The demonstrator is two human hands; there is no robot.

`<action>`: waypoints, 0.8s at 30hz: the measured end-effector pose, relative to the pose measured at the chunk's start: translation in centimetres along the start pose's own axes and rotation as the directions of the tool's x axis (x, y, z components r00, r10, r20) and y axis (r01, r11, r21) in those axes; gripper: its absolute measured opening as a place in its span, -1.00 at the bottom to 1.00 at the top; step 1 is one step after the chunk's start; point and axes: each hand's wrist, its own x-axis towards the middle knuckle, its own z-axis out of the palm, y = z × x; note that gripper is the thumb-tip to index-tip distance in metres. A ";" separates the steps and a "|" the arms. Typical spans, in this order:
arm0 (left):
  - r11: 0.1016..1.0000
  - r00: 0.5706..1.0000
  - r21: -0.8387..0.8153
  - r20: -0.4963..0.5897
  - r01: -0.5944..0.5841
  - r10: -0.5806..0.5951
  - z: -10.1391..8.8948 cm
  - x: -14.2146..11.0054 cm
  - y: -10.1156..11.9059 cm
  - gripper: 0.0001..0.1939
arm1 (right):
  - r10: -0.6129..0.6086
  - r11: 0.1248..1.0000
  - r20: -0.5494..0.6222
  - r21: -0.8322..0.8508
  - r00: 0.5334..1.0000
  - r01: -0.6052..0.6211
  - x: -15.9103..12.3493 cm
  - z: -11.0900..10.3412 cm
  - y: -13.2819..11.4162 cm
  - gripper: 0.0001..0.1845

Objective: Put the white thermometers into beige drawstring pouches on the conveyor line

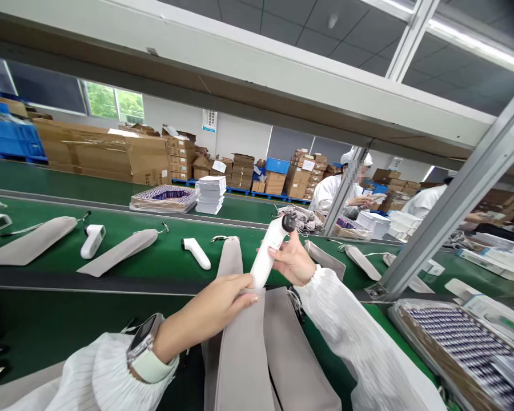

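A white handheld thermometer (pixel 264 257) with a round black head is tilted in front of me. My right hand (pixel 293 260) grips its upper part, fingers closed around it. The thermometer's lower end stands at the mouth of a long grey cloth pouch (pixel 243 354). At that mouth my left hand (pixel 229 297) is closed on the pouch's edge, its fingers also against the thermometer. More grey pouches (pixel 293 348) lie beside and under the held one. How deep the thermometer's end sits in the pouch is hidden.
On the green belt lie another thermometer (pixel 196 253), a second one (pixel 93 241) and grey drawstring pouches (pixel 126 252). A tray of batteries (pixel 466 337) is at right. Beyond stand a paper stack (pixel 211 194) and a co-worker (pixel 332 188). A metal post (pixel 458 188) and shelf (pixel 248 68) bound the space.
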 end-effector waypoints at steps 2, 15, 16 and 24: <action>0.999 0.999 -0.043 -0.037 -0.003 0.001 0.0 0.1 0.0 -0.75 | 0.049 0.998 0.003 0.040 0.999 -0.049 -0.2 0.5 0.5 -0.29; 0.987 0.960 -0.138 -0.254 0.085 -0.118 -0.3 0.5 -0.8 -0.73 | 0.254 0.853 0.244 -0.513 0.936 -0.098 -1.1 2.4 3.7 -0.37; 0.986 0.958 -0.129 -0.253 0.103 -0.133 -0.4 0.5 -0.9 -0.71 | 0.279 0.837 0.246 -0.536 0.928 -0.110 -1.2 2.6 3.7 -0.34; 0.965 0.955 0.036 0.138 0.261 -0.263 -3.2 -3.7 3.1 -0.65 | -0.519 0.539 -0.164 -0.825 0.839 0.172 0.5 -2.5 2.2 -0.50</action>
